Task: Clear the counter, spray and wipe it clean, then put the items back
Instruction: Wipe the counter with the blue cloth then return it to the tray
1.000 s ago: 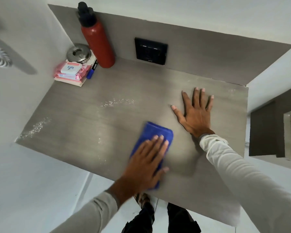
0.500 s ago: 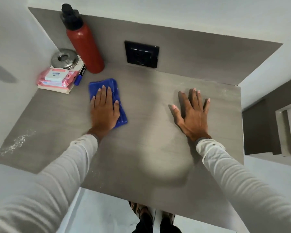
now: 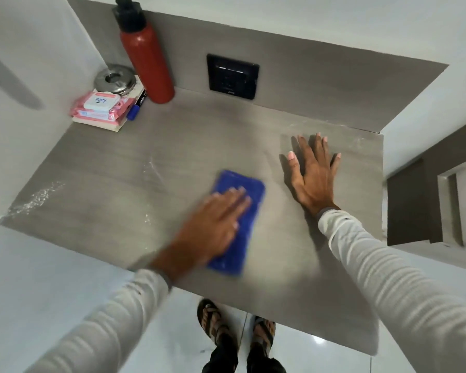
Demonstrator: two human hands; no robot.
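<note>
A blue cloth (image 3: 246, 211) lies flat on the grey counter (image 3: 119, 184), near its front edge at the middle. My left hand (image 3: 213, 224) presses down on the cloth with fingers stretched out, blurred by motion. My right hand (image 3: 314, 176) rests flat on the counter to the right of the cloth, fingers spread, holding nothing. White spray droplets (image 3: 41, 197) sit on the counter's left front part, and a thin streak (image 3: 151, 168) lies left of the cloth.
In the back left corner stand a red bottle with a black cap (image 3: 145, 57), a round steel dish (image 3: 115, 79), a pink wipes pack (image 3: 100, 109) on a book, and a blue marker (image 3: 136, 109). A black switch panel (image 3: 232, 76) is on the back wall.
My left hand has slid the blue cloth from the back left, near the bottle, toward the front middle of the counter. My right hand has stayed flat in place.
</note>
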